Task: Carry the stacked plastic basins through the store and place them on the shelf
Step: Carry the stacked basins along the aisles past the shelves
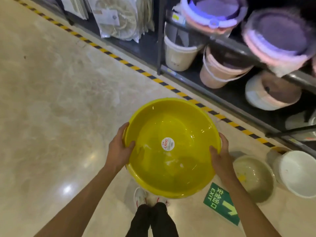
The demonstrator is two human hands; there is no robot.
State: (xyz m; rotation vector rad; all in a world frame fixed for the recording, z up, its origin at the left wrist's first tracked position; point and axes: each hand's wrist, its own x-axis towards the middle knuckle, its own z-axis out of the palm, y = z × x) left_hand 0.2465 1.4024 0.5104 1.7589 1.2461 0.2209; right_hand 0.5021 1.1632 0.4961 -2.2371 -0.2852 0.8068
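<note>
The yellow basin (172, 147) is gripped at centre frame, thumbs hooked over its rim. It is clasped by the left hand (119, 149) and right hand (220, 156) on opposite sides.

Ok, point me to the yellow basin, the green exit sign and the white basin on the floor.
yellow basin (171, 120): head view, inner wall.
green exit sign (220, 200): head view, sign face.
white basin (297, 171): head view, inside surface.

The glossy beige floor (56, 103) is carrying a yellow-and-black striped tape line (130, 63) along the foot of the dark shelf (227, 100). A green exit sticker (222, 203), a greyish basin (254, 177) and a white basin (297, 173) are lying on the floor just beside each other. Pale buckets (218, 71) are sitting on the shelf's lower board.
</note>
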